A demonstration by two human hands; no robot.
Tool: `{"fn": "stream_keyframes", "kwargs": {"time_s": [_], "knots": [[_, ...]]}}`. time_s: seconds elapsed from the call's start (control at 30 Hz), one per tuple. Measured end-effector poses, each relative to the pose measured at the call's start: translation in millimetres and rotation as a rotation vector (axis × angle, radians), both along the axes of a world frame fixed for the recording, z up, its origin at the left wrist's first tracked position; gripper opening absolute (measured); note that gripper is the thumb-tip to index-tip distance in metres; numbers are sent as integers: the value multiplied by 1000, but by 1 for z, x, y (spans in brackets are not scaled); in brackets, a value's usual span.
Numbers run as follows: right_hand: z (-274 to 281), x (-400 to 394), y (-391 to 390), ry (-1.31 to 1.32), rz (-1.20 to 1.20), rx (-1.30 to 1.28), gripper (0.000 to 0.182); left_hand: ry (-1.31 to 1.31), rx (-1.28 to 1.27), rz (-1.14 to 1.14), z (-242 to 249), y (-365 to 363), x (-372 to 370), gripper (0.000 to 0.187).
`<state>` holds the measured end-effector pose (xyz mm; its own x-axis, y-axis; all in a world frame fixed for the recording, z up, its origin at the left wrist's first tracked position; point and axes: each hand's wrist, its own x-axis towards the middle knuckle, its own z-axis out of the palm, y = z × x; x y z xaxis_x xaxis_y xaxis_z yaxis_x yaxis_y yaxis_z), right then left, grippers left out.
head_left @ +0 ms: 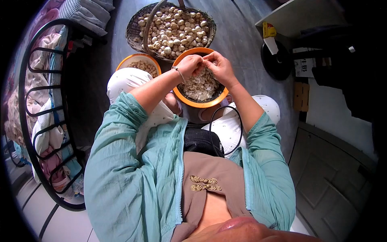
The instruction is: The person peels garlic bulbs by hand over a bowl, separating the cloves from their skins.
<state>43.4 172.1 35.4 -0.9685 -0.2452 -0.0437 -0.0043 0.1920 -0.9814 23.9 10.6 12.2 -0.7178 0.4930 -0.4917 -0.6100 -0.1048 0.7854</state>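
My left hand (190,66), with a bracelet at the wrist, is closed in a pinch. Its fingertips meet those of my right hand (219,67), also closed, around a small pale garlic clove mostly hidden by the fingers. Both hands are above an orange-rimmed basin (223,98), which holds a heap of papery garlic skins (200,86). Left of it, partly behind my knee, stands a smaller orange-rimmed bowl (122,63) of loose garlic cloves (144,66). Beyond both is a wicker basket (132,30) with a raised handle, full of garlic bulbs (177,30).
A black metal rack (66,109) stuffed with cloth and clothes stands at the left. On the right are a round black base (276,60), a yellow-topped item (269,30) and a panelled door (322,181). A black bag (201,141) with a looped cord rests in my lap.
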Motion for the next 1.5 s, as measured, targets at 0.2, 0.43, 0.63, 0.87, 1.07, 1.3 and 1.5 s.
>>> {"fn": "stream_keyframes", "kwargs": {"time_s": [0.2, 0.43, 0.63, 0.87, 1.07, 1.3, 1.5], "knots": [[-8, -2, 0, 38, -48, -89, 12, -174, 279, -1, 0, -4, -4, 17], [-3, -6, 5, -201, -91, -281, 16, 626, -646, -528, -14, -3, -4, 25], [-13, -8, 9, -248, -93, -284, 15, 461, -410, -155, -11, 2, -7, 32], [-13, -6, 6, -139, -71, -108, 14, 647, -407, 13, -6, -1, -13, 28], [-8, -8, 8, -328, -109, -290, 15, 574, -505, -56, -10, -5, -15, 29], [-3, -3, 4, -228, -22, -231, 19, -162, -27, -94, -4, -12, -15, 52], [-11, -7, 9, -420, 76, -563, 31, -169, -17, -24, 0, -6, -9, 45]]}}
